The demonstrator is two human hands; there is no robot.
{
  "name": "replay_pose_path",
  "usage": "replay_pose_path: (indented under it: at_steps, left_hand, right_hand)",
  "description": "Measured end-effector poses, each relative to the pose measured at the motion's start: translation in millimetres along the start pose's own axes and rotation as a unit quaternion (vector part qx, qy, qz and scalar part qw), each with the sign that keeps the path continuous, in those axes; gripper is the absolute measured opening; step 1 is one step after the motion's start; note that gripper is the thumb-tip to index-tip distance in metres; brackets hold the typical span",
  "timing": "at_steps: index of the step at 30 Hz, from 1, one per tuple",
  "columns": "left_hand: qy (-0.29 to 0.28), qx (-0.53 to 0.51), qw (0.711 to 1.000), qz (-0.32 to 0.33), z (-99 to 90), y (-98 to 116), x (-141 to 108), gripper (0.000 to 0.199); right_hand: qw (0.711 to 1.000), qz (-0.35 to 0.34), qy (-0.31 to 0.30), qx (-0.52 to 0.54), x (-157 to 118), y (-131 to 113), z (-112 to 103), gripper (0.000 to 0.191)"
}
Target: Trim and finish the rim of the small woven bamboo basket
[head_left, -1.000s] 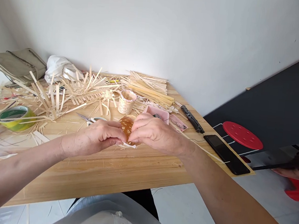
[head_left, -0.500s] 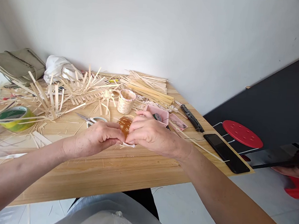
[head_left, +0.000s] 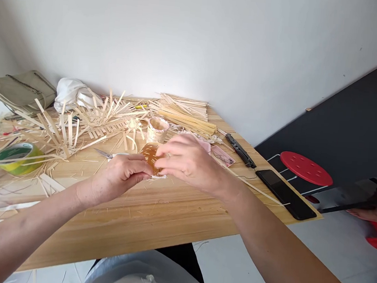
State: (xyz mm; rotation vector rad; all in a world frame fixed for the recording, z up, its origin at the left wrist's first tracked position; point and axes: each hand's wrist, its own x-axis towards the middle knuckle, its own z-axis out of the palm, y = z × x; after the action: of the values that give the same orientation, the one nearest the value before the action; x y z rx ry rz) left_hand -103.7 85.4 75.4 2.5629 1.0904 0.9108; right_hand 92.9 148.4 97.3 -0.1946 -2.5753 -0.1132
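A small woven bamboo basket (head_left: 149, 152) with a brownish inside lies tipped between my hands, close above the table. My left hand (head_left: 124, 171) pinches its near left rim between thumb and fingers. Over the right side of the rim curl the fingers of my right hand (head_left: 191, 162), slightly smeared and hiding part of the basket. Whitish material (head_left: 159, 177) shows along the rim beneath the fingertips. Scissors (head_left: 103, 153) lie just beyond my left hand, their handles partly covered. Behind the basket stands a second woven basket (head_left: 157, 132), upright.
Bamboo strips (head_left: 187, 120) and unfinished weaving (head_left: 105, 122) crowd the back of the wooden table (head_left: 120, 230). A roll of tape (head_left: 18, 160) is at left. To the right are a pink tray (head_left: 222, 156), a utility knife (head_left: 240, 150) and a phone (head_left: 285, 194). Beyond stands a red stool (head_left: 306, 167).
The basket and both hands appear slightly further left. My right hand's fingers have loosened from a tight pinch and shifted up along the rim, covering the pink box more. The view has tilted slightly.
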Motion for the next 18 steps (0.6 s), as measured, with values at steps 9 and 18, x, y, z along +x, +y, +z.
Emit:
replay_pose_path:
  at_steps: [9,18]
  left_hand:
    - [0.065,0.048,0.995,-0.056,12.3,-3,5,0.023]
    - [0.096,0.004,0.992,-0.08,19.7,-1,7,0.019]
  right_hand:
    - [0.985,-0.042,0.037,-0.163,3,-23,12,0.031]
    - [0.983,-0.112,0.128,-0.066,6,-46,23,0.025]
